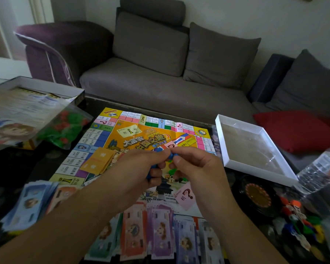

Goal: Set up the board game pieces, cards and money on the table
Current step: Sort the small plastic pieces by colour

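Item, centre of the frame: our left hand [141,166] and right hand [194,164] meet above the game board [141,134]. The fingers of both are curled and clamped on a small blue game piece [171,155]; more blue plastic shows under the left hand, though we cannot tell whether it is one piece or two.

Item, the game board: unfolded flat on the dark desk [27,168], with a stack of orange cards [99,161] lying on its left part and a pink question-mark card [186,195] on its lower right part.

Item, lower frame: rows of paper money [160,233] in green, red, purple and blue along the board's near edge; a further blue pile of notes [31,202] at lower left.

Item, left of the frame: a clear bag of red and green houses [63,128], beside the open box [36,86] holding printed sheets.

Item, right of the frame: an empty white box lid [255,149], a plastic bottle [320,168], a black round spinner [257,197], and loose coloured tokens [301,223] at lower right.

Item, upper frame: a grey sofa [160,73] with a red cushion [293,130].
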The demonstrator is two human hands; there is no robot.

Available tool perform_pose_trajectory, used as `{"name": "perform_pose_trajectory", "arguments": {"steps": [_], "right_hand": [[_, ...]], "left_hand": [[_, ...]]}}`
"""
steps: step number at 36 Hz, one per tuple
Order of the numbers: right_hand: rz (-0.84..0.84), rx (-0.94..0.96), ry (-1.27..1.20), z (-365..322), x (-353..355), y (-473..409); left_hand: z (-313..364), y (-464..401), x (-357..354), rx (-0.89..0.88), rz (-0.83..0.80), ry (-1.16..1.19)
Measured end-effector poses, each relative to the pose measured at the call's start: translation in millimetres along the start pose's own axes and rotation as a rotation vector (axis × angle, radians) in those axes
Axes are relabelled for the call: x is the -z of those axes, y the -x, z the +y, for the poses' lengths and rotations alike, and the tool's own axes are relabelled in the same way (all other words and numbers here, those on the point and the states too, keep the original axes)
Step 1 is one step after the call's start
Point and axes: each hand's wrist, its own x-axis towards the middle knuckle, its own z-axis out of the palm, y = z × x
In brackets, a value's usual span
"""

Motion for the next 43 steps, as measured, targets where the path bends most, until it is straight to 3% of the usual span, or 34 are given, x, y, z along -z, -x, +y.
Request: {"name": "perform_pose_trajectory", "arguments": {"steps": [16, 25, 37, 43], "right_hand": [[0.013, 0.102, 0.22, 0.9, 2.2, 0.2], [0.0, 0.039, 0.146, -1.6, 7.0, 3.8], [-0.032, 0.037, 0.198, -0.1, 5.8, 2.4], [0.014, -0.002, 0.172, -1.1, 8.8, -2.1]], "left_hand": [[-7.3, 1.1, -2.0, 0.02, -0.066, -0.011], [-11.2, 1.6, -1.9, 0.015, -0.029, -0.073], [-10.9, -0.7, 1.4, 0.078, -0.068, 0.089], [-8.4, 0.2, 2.7, -0.009, -0.043, -0.067]]}}
